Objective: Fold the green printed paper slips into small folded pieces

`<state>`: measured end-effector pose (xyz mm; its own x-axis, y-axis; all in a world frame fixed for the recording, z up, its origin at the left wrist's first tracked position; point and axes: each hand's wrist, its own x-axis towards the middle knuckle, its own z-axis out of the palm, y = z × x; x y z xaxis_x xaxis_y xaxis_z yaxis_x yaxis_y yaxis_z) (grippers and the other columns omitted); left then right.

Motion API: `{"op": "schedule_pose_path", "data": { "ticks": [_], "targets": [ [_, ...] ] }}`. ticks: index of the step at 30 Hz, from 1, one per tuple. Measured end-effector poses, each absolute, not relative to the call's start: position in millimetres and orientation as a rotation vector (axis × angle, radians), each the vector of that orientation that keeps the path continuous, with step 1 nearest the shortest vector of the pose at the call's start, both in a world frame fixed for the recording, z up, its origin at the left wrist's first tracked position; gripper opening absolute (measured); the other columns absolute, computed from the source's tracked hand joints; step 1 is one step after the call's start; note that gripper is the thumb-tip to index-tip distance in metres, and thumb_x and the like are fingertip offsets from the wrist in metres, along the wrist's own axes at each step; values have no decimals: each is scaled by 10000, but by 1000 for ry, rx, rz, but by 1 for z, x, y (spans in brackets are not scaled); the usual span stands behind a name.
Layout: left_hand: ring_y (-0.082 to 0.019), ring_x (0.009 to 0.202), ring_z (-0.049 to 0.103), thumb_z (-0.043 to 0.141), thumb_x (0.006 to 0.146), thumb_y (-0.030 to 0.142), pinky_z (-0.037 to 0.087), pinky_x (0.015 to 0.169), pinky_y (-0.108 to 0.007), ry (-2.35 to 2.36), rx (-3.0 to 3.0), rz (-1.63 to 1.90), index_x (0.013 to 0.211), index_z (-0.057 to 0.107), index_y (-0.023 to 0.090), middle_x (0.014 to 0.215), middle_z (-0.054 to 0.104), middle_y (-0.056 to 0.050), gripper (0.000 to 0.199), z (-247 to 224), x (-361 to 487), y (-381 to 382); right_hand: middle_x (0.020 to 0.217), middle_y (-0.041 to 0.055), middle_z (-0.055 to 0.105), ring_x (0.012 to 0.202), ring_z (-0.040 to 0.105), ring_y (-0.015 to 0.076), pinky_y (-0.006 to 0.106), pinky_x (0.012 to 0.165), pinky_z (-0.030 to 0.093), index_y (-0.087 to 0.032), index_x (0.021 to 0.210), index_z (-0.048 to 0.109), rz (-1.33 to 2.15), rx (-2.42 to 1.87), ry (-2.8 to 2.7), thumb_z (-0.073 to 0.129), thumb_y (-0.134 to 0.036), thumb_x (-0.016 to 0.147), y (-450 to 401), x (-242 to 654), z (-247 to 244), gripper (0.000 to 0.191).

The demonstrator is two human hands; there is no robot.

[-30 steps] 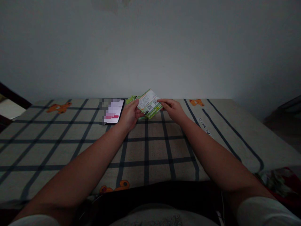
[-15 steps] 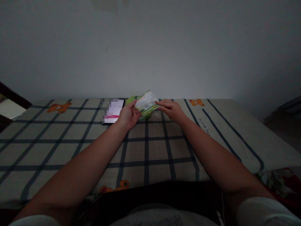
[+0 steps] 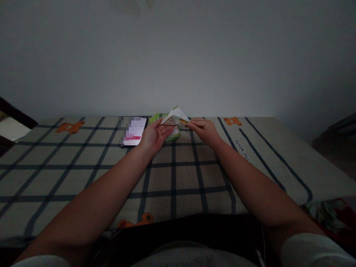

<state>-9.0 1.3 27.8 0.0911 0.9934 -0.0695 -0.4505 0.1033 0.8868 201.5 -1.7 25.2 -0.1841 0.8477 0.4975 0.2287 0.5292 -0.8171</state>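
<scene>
Between my two hands is a printed paper leaflet [image 3: 175, 117], white with small text and a yellow patch, bent and partly folded. My left hand [image 3: 154, 137] holds its left edge, with the thumb on top and the fingers beneath. At its right corner, my right hand [image 3: 204, 129] pinches the paper between thumb and fingers. A green packet [image 3: 174, 136] with a printed label lies on the table under and behind the leaflet, partly hidden by it and by my left hand.
Just left of my left hand lies a phone [image 3: 134, 135] with a lit screen, part of it pixelated. A checked cloth with bear prints covers the table [image 3: 186, 178]. The wall [image 3: 178, 63] rises right behind it. Dark furniture [image 3: 8, 122] stands at the far left.
The leaflet was flatter, its green-edged printed side facing me; now it is bent up, showing a white inner face. My left fingers have straightened beneath it, and more of the packet shows.
</scene>
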Motion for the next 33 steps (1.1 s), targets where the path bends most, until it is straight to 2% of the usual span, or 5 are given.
{"op": "schedule_pose_path", "data": {
  "ticks": [5,11,17,22,33],
  "targets": [
    [-293,1209,627,497,909,629,534,969,-441,713,1058,1292,1126,648,183,1248,684,-143,518,28,-4,-7,917,20,743,857,652,178,373,838,548,-288,822,788,851,-942,-1587,665,-430,850,-1,201,21,190],
    [-238,1147,652,800,736,430,517,972,-382,721,1159,1294,1056,664,194,1191,710,-96,421,29,2,-15,952,32,746,895,654,175,362,854,539,-265,843,796,965,-907,-1603,695,-443,826,-8,196,25,205],
    [-177,961,698,835,681,393,558,820,-253,784,1092,1416,965,709,166,1037,751,-66,385,29,1,-9,1015,39,739,942,645,182,335,800,543,-250,900,788,1066,-862,-1637,729,-504,778,-6,195,20,289],
    [-183,828,712,850,654,428,572,743,-270,842,1186,1349,941,730,137,984,759,-92,426,27,1,-11,910,50,727,830,638,160,301,715,529,-213,880,749,1054,-892,-1453,695,-575,787,-1,198,19,378],
    [-189,832,692,819,682,445,540,680,-261,879,1310,1137,1001,731,146,1007,758,-99,446,25,3,-18,665,-14,613,633,521,106,276,623,425,-171,724,679,1020,-954,-1466,765,-488,717,-7,191,23,328]
  ]
}}
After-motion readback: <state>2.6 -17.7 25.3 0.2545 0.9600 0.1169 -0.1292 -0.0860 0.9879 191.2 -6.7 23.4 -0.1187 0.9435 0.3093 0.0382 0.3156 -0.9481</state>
